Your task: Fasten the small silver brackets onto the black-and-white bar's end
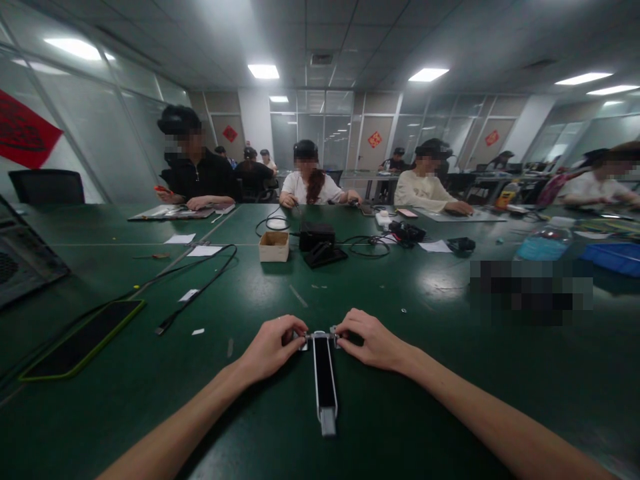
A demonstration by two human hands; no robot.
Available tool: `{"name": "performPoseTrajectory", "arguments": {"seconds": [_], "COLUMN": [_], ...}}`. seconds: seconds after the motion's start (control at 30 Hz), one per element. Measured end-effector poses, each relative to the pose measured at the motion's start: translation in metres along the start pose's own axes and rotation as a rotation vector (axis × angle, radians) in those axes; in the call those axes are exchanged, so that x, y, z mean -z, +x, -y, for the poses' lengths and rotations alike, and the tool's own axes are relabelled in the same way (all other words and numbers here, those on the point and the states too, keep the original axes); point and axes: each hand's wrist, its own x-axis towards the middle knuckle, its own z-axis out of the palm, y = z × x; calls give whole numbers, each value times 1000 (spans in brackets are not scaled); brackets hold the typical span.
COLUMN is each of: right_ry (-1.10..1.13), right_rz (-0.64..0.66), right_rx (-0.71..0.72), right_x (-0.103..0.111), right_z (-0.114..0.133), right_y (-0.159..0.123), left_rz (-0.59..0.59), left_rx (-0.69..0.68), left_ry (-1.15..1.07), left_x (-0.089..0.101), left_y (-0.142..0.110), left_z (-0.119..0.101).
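Observation:
On the green table in front of me lies a long, narrow device with a black face and a silver-white frame (325,373). A pale rectangular end piece (328,423) sticks out at its near end. Small metal side pieces flank its far end. My left hand (274,345) pinches the left side piece between thumb and fingers. On the other side, my right hand (367,339) pinches the right side piece the same way. Fingertips cover most of both side pieces, so their exact shape is hidden.
A phone with a green edge (83,339) and a black cable (200,287) lie to the left. Farther off stand a small cardboard box (274,247) and a black device (318,240). A bottle of blue liquid (545,241) and a blue tray (613,257) are right. Several people sit opposite.

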Motion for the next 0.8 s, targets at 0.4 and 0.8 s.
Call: {"name": "performPoseTrajectory", "arguments": {"seconds": [0.4, 0.8], "right_ry": [42, 33], "right_rz": [-12, -21], "right_rx": [-54, -32], "right_x": [1, -1], "right_z": [2, 0], "right_y": [0, 0], "left_rz": [10, 14], "left_rx": [4, 9], "left_ry": [-6, -3], "left_x": [0, 1], "left_y": [0, 1], "left_z": [2, -3]}}
